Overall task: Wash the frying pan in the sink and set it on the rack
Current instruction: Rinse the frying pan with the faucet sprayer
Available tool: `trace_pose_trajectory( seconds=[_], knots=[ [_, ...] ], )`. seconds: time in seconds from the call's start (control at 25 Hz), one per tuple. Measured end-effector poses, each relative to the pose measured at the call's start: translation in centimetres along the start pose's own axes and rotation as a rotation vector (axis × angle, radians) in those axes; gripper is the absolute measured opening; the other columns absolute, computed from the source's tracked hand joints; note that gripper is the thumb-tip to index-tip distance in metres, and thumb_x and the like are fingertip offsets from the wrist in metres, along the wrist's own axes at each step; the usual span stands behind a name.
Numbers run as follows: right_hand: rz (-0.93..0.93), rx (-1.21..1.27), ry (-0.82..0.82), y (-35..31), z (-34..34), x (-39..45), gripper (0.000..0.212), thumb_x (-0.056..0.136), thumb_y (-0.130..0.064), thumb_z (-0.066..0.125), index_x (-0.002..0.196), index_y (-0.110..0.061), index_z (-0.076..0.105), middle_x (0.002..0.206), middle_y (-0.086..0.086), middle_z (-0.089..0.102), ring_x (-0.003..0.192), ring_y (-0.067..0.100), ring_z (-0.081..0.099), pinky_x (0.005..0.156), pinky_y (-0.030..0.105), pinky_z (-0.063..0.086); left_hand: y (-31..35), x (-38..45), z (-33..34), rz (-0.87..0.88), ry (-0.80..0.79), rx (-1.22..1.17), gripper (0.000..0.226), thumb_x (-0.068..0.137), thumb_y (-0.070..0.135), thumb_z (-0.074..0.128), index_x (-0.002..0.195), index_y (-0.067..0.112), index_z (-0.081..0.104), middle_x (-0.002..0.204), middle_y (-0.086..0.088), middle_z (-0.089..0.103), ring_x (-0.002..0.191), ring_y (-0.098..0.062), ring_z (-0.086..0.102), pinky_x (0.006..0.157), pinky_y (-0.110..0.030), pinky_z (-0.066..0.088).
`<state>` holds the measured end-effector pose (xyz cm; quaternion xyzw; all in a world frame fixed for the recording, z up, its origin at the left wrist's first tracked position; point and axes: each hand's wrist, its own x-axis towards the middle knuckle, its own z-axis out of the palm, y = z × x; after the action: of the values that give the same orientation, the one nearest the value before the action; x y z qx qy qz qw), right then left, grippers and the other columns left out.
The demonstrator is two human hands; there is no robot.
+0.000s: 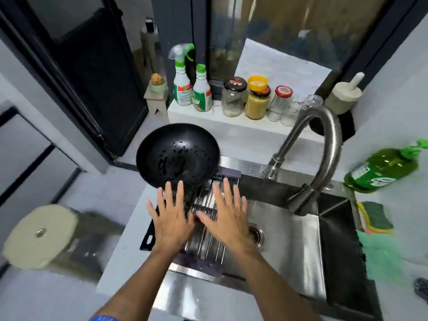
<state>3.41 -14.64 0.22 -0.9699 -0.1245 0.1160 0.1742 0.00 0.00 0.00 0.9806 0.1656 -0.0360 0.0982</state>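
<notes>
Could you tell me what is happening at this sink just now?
A person stands at the stainless steel sink. The black round frying pan, still beaded with water, sits on the far end of the metal-bar drying rack laid across the sink's left side. Both hands, left hand and right hand, hover flat and spread over the rack, holding nothing. No water shows at the curved steel tap.
</notes>
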Motion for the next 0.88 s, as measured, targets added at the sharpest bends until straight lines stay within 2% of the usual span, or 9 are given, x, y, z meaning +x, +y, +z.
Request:
trace_pose_trajectory(
  seconds=[0.04,0.12,0.2,0.32,0.36,0.44,0.6,0.8,0.88],
  knots=[
    [-0.018,0.006,-0.003,-0.8,0.7,2.3,0.083,0.094,-0.067,0.04,0.158,-0.035,-0.003,0.164,-0.003,-0.023,0.152,0.026,-0.017,0.122,0.051,-0.004,-0.9,1.5,0.0,-0.084,-0.018,-0.021,0.091,0.085,0.04,0.057,0.155,0.022,0.001,0.16,-0.011,0.011,0.145,-0.034,0.014,0.114,-0.056,0.015],
    [-0.046,-0.07,-0.032,-1.8,1.8,5.6,0.077,0.099,-0.046,0.047,0.159,-0.031,0.002,0.165,0.0,-0.02,0.153,0.029,-0.013,0.123,0.051,0.0,-2.4,2.9,0.3,-0.31,-0.027,-0.138,0.089,0.082,0.032,0.061,0.152,0.016,0.008,0.149,-0.013,0.031,0.131,-0.035,0.034,0.101,-0.052,0.036],
    [-0.099,-0.153,-0.117,-2.4,3.1,8.7,0.073,0.098,-0.031,0.05,0.159,-0.026,0.01,0.167,0.002,-0.012,0.153,0.031,-0.01,0.123,0.051,0.003,-3.9,3.6,1.3,-0.465,-0.143,-0.278,0.068,0.084,0.027,0.058,0.143,0.012,0.026,0.131,-0.015,0.051,0.114,-0.038,0.051,0.087,-0.047,0.045],
    [-0.165,-0.193,-0.252,-2.2,5.0,11.4,0.053,0.096,-0.019,0.051,0.148,-0.017,0.039,0.16,0.009,0.026,0.151,0.032,0.01,0.121,0.049,0.017,-5.2,4.5,2.3,-0.528,-0.215,-0.339,0.034,0.086,0.032,0.057,0.114,0.012,0.051,0.106,-0.015,0.065,0.098,-0.039,0.06,0.08,-0.042,0.048],
    [-0.19,-0.212,-0.242,-1.9,5.5,11.8,0.046,0.095,-0.016,0.052,0.14,-0.015,0.048,0.15,0.009,0.042,0.147,0.033,0.02,0.118,0.047,0.022,-5.6,4.6,2.6,-0.531,-0.203,-0.337,0.033,0.087,0.036,0.059,0.11,0.013,0.054,0.103,-0.013,0.066,0.096,-0.038,0.061,0.08,-0.041,0.049],
    [-0.242,-0.25,-0.176,-1.4,6.1,11.7,0.039,0.09,-0.01,0.057,0.129,-0.016,0.057,0.131,0.004,0.057,0.134,0.03,0.037,0.112,0.043,0.029,-6.3,4.4,2.6,-0.506,-0.171,-0.344,0.033,0.086,0.044,0.062,0.104,0.016,0.06,0.095,-0.01,0.069,0.091,-0.036,0.063,0.077,-0.04,0.052],
    [-0.255,-0.199,-0.07,-0.9,6.3,9.4,0.032,0.09,-0.007,0.056,0.118,-0.022,0.064,0.113,-0.002,0.066,0.111,0.026,0.05,0.096,0.042,0.035,-7.5,3.4,0.8,-0.395,-0.129,-0.306,0.025,0.084,0.047,0.063,0.092,0.023,0.064,0.082,-0.005,0.07,0.085,-0.034,0.064,0.066,-0.034,0.047],
    [-0.246,-0.144,0.035,0.6,5.8,0.6,0.012,0.091,-0.03,0.063,0.1,-0.029,0.071,0.093,-0.01,0.073,0.087,0.023,0.059,0.076,0.042,0.042,-7.7,-2.5,-2.1,-0.209,-0.14,-0.174,0.019,0.083,0.047,0.064,0.092,0.031,0.061,0.073,0.003,0.067,0.078,-0.03,0.064,0.058,-0.033,0.046],
    [-0.223,-0.088,0.008,2.4,4.9,-3.6,0.016,0.09,-0.04,0.061,0.094,-0.029,0.072,0.089,-0.01,0.073,0.084,0.021,0.058,0.074,0.04,0.045,-6.6,-5.6,-3.1,-0.158,-0.19,-0.115,0.019,0.082,0.05,0.064,0.091,0.033,0.06,0.071,0.004,0.067,0.075,-0.029,0.064,0.058,-0.033,0.048]
  ],
)
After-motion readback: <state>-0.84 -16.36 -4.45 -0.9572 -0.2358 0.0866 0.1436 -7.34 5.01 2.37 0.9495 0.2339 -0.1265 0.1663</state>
